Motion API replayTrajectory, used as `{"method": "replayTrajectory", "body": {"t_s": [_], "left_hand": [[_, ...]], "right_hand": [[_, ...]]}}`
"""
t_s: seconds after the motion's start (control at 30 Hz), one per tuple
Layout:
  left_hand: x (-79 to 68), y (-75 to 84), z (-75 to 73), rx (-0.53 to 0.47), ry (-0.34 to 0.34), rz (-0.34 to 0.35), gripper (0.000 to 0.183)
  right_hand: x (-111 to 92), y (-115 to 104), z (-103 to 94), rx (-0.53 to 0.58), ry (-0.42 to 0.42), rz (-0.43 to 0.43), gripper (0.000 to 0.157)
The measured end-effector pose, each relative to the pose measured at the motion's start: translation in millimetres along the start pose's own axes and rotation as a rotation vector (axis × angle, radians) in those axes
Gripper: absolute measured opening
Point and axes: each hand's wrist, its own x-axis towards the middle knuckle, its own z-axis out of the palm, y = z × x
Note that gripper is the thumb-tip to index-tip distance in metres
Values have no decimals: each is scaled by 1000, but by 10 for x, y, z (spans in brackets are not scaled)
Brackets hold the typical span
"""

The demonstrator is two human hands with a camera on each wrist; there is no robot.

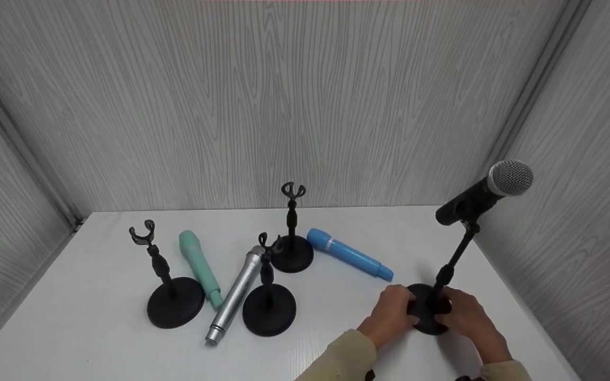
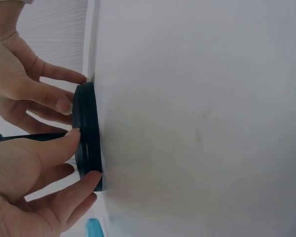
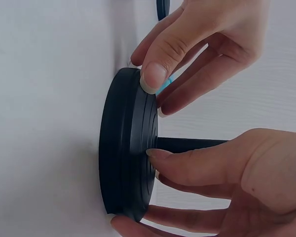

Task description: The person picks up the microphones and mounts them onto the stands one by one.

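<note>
Snugly, base (image 1: pixel 422 308) between left hand (image 1: pixel 391 313) and right hand (image 1: pixel 468 316)

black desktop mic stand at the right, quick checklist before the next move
1. Black microphone with silver mesh head mounted on the slim black stand: ok.
2. Left hand on the round black base: ok, gripping its edge.
3. Right hand on the base: ok, opposite side.
4. Base fully flat on the smooth white tabletop: cannot tell.
5. Teal microphone, shiny silver microphone and blue microphone mounted: not ok, all lying down.
</note>
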Motion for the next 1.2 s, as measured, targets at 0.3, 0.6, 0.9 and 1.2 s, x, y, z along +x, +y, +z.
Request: {"method": "replayTrajectory", "body": {"t_s": [0.3,0.6,0.9,1.2], "left_hand": [[159,56,42,44,31,47,21],[285,166,80,44,24,-19,23],[347,209,118,83,-5,-49,21],[306,157,118,114,7,24,19]], "right_hand": [[151,70,-70,3,16,8,53],[267,134,-121,-1,24,33,58],[294,177,-138,-23,31,6,47],[255,174,-104,-58,46,-21,35]]}}
